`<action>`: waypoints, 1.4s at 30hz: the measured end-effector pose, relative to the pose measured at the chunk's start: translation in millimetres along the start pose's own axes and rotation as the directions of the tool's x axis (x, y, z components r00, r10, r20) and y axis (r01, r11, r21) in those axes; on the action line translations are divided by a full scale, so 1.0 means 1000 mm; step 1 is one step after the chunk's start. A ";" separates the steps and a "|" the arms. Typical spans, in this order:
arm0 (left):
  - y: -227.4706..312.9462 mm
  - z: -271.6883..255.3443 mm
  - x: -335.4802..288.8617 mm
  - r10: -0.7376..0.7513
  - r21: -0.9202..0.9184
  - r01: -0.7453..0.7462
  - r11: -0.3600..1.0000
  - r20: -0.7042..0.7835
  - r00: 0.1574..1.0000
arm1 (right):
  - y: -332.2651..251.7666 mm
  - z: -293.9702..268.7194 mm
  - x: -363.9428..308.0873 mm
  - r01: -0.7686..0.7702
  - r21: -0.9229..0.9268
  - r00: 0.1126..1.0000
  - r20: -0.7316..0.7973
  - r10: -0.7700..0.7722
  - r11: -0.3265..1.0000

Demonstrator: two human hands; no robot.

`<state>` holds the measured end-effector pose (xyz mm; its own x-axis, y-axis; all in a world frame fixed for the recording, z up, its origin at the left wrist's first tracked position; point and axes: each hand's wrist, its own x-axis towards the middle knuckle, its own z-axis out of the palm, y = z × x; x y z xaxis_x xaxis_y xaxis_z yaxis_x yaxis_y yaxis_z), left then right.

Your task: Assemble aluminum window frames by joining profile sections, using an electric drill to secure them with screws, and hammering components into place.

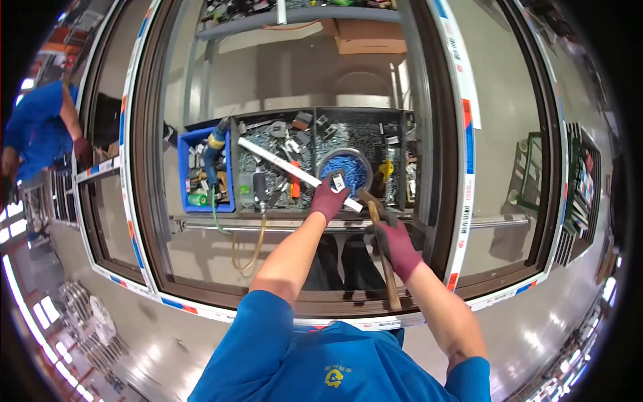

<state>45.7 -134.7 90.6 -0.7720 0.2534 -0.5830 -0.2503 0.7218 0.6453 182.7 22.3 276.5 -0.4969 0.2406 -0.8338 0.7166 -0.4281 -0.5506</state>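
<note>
My left hand (330, 196), in a maroon glove with dark fingers, is over the front of a parts tray, at a long white strip (278, 161) that lies slantwise across it. Its fingers look curled in beside a small white-faced dark piece; what they hold is not clear. A round tub of blue screws (345, 165) sits just beyond these fingers. In my right hand (396, 248), gloved alike, is a hammer (390, 281), gripped by its wooden handle. The hammer's head is up by the strip's near end, and the handle slopes down toward me.
The dark tray (316, 127) holds loose screws and metal fittings. Left of it, a blue bin (182, 175) carries a power drill (213, 154); an air tool (260, 187) trails a yellow hose. Brown window-like frames (445, 134) surround the tray. Another person (40, 127) is at the far left.
</note>
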 end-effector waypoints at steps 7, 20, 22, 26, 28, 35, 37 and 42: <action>-0.069 -0.130 -0.010 0.107 0.332 -0.004 0.943 -0.291 0.951 | 0.055 0.015 0.132 0.181 0.032 0.980 -0.087 -0.177 0.983; -0.229 -0.307 0.120 -0.497 -0.250 0.436 0.864 -0.288 0.819 | 0.048 0.015 0.056 0.259 -0.521 0.956 0.016 -0.295 0.813; -0.273 -0.352 0.112 -0.556 -0.841 0.341 0.420 0.059 0.829 | 0.051 0.029 0.042 0.189 -0.547 0.975 0.006 -0.222 0.815; -0.222 -0.345 0.110 -0.356 -0.903 0.422 0.081 0.370 0.858 | 0.073 -0.002 0.009 0.210 -0.581 0.964 -0.010 -0.265 0.786; -0.207 -0.345 0.101 -0.326 -0.953 0.283 0.107 0.235 0.916 | 0.062 0.011 -0.012 0.207 -0.597 0.969 0.014 -0.248 0.775; -0.158 -0.343 0.038 -0.419 -0.961 -0.096 0.258 -0.201 0.885 | 0.028 0.074 -0.037 0.359 -0.747 0.933 0.266 -0.244 0.559; -0.156 -0.362 0.000 -0.446 -0.884 -0.196 0.425 -0.393 0.804 | 0.016 0.102 -0.038 0.549 -0.718 0.829 0.403 -0.388 0.428; -0.015 -0.344 -0.146 -0.045 -0.336 -0.335 0.880 -0.763 0.645 | -0.062 0.174 -0.089 0.735 -0.300 0.669 0.467 -0.578 0.608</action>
<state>-39.3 -404.2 335.7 -0.9322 -0.3608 -0.0285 -0.1578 0.3343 0.9292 97.0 -124.2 392.1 -0.9754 0.0019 -0.2204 0.2172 0.1785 -0.9597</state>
